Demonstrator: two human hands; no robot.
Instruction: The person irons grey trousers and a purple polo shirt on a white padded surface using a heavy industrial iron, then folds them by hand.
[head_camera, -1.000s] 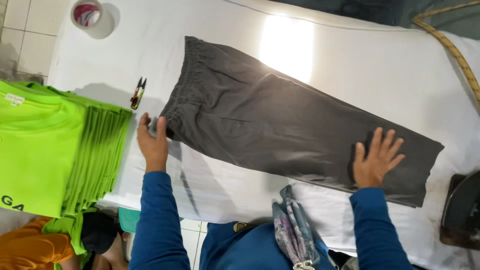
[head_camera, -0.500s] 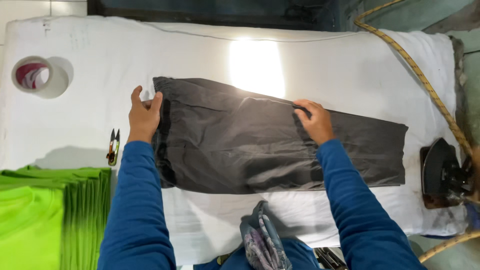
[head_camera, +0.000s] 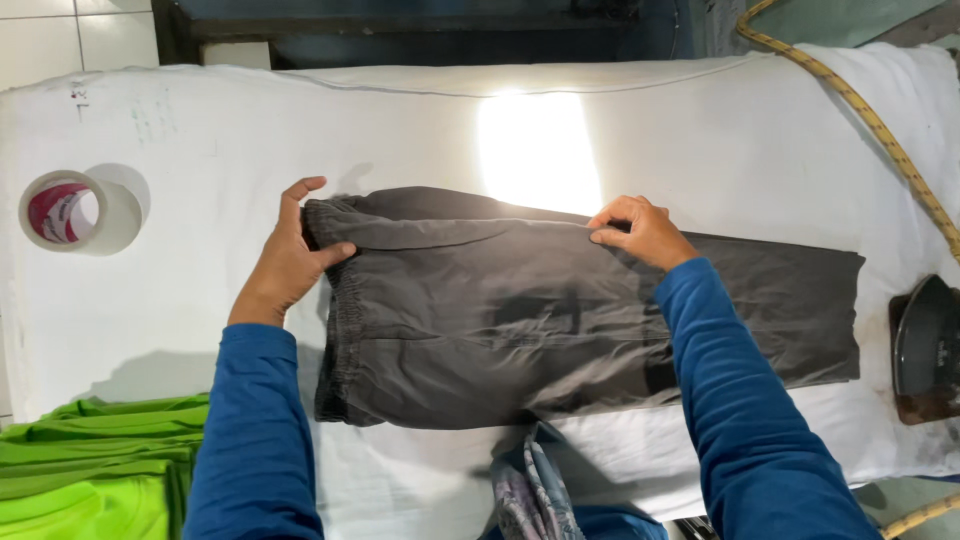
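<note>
A pair of dark grey trousers lies flat across a white padded table, waistband to the left, legs to the right. My left hand pinches the far corner of the elastic waistband. My right hand grips the far edge of the trousers near the crotch and lifts it slightly, so a fold of fabric rises between the hands. Both arms wear blue sleeves.
A roll of clear tape stands at the table's left end. A stack of bright green garments lies at the lower left. An iron rests at the right edge, with a yellow rope running above it.
The view has tilted so the trousers lie level. My right hand slid left from the leg end to the far edge near the crotch, and both hands now grip the fabric.
</note>
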